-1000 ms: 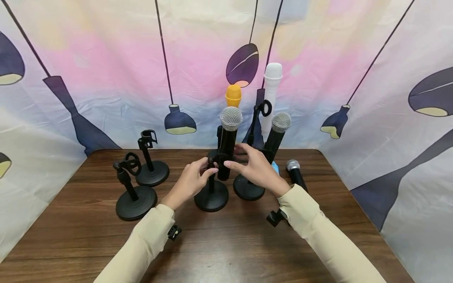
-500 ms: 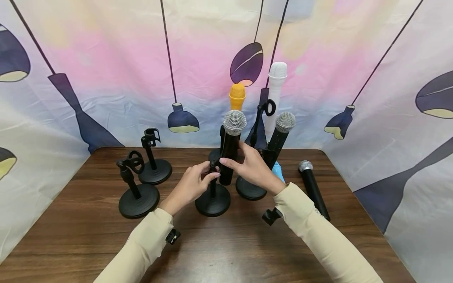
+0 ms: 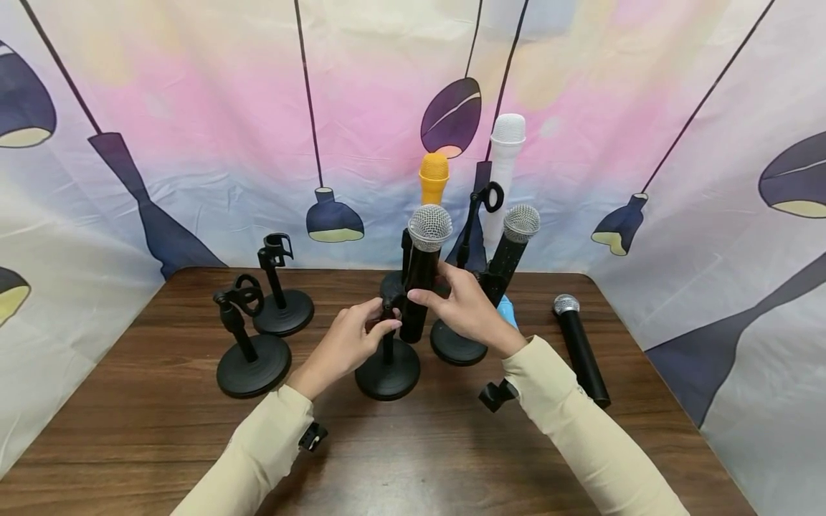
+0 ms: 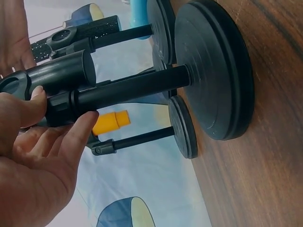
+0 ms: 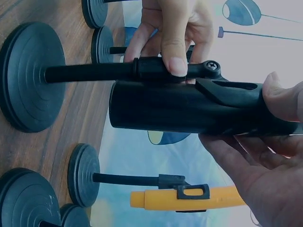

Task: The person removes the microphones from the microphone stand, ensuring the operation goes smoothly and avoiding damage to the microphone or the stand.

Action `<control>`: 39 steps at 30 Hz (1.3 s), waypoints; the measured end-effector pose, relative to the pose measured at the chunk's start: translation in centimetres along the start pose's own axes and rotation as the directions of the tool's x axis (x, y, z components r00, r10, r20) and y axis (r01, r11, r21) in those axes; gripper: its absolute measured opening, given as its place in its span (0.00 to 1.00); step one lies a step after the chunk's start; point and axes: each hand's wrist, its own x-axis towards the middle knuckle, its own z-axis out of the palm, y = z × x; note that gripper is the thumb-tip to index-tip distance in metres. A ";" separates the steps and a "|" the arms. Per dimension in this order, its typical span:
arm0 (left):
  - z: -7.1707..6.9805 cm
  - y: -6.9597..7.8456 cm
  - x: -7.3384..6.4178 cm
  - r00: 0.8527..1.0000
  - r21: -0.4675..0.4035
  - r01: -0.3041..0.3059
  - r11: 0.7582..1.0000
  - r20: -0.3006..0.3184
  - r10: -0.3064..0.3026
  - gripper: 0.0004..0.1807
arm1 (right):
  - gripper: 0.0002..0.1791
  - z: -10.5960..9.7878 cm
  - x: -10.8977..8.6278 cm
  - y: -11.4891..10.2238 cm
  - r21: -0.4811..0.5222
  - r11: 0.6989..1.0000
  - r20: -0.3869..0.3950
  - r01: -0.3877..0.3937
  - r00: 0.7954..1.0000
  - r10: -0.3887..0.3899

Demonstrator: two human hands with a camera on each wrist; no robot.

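Note:
In the head view my left hand (image 3: 345, 345) pinches the upper post of a black desk microphone stand (image 3: 389, 373) with a round base. Thumb and fingers of my right hand (image 3: 470, 308) wrap the body of a black microphone (image 3: 430, 228) with a silver mesh head, held upright. The right wrist view has the microphone's lower body (image 5: 151, 106) lying along the post, inside the stand's clip (image 5: 227, 92). My left thumb and fingertips are on the post's collar (image 4: 61, 108) in the left wrist view.
Two bare stands (image 3: 254, 365) (image 3: 282, 312) are at left. Behind my hands, stands carry a yellow microphone (image 3: 434, 175), a white microphone (image 3: 508, 143) and a speckled black microphone (image 3: 510, 247). A loose black microphone (image 3: 582, 351) lies on the wooden table (image 3: 413, 459) at right.
The gripped microphone has sunk slightly and come a little nearer, with my right hand on it. My left hand keeps its hold on the post. The loose microphone has shifted to the right.

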 end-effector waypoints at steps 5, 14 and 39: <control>0.1 0.2 -0.4 1.000 -0.015 0.005 1.000 0.005 -0.005 0.11 | 0.25 0.0 -0.3 0.1 0.008 1.000 0.000 0.011 1.000 -0.011; 0.0 0.5 -0.6 0.998 -0.020 -0.023 1.000 -0.052 0.022 0.09 | 0.26 0.4 -0.4 0.1 0.072 0.997 -0.009 0.002 1.000 -0.001; -0.1 0.6 0.2 0.994 -0.081 -0.021 0.996 -0.108 0.013 0.06 | 0.20 0.5 -0.3 0.7 0.105 0.989 -0.137 0.101 0.987 -0.087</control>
